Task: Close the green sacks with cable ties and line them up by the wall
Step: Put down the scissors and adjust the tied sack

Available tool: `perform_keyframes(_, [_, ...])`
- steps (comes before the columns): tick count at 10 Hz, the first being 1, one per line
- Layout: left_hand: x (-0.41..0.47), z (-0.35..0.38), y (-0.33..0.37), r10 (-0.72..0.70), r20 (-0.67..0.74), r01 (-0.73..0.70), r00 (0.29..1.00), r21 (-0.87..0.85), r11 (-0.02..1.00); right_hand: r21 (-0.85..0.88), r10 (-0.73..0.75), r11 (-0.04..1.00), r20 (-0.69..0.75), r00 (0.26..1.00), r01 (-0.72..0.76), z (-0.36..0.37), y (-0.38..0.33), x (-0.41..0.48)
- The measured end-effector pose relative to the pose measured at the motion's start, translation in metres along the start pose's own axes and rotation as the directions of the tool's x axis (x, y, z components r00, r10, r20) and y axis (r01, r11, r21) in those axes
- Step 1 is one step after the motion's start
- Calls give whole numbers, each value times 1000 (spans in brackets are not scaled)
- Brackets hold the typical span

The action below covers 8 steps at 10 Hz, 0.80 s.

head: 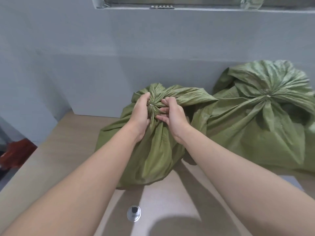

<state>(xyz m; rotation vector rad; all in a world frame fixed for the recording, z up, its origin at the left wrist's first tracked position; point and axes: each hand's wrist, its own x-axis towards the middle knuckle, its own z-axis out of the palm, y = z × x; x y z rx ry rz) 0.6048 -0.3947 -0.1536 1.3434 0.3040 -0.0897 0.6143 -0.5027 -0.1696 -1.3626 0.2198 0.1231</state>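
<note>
A green sack (150,150) stands on the floor in the middle, its mouth bunched into a neck with a pale cable tie (151,104) round it. My left hand (142,114) grips the neck from the left, fingers curled round the gathered cloth. My right hand (172,113) pinches the cloth at the neck from the right, and the loose top of the sack fans out behind it. A second green sack (255,123) sits to the right against the wall, its neck gathered and held by a small tie (268,95).
A grey wall (119,57) runs behind both sacks, with a window ledge (187,8) high up. A round metal floor fitting (134,213) lies near me. A red-brown object (17,154) sits at the far left. Bare floor (68,142) lies left of the sack.
</note>
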Motion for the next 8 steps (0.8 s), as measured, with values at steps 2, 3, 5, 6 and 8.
perform_keyframes(2, [15, -2, -4, 34, -42, -32, 999, 42, 999, 2, 24, 1000, 76, 997, -24, 3, 1, -1])
perform_keyframes(3, [38, -11, -19, 66, -88, -56, 994, 109, 992, 18, 38, 999, 80, 996, -40, 1, 7, -2])
perform_keyframes(5, [27, -12, -10, 104, -146, -76, 984, 186, 980, 129, 69, 990, -40, 997, -64, -5, -1, -13])
perform_keyframes(6, [-14, -6, 10, 106, -159, -75, 982, 188, 979, 155, 73, 986, -94, 993, -57, -8, -19, -33])
perform_keyframes(8, [-105, 7, 46, 126, -134, -97, 983, 204, 974, 131, 27, 991, -131, 991, -10, -7, -59, -109])
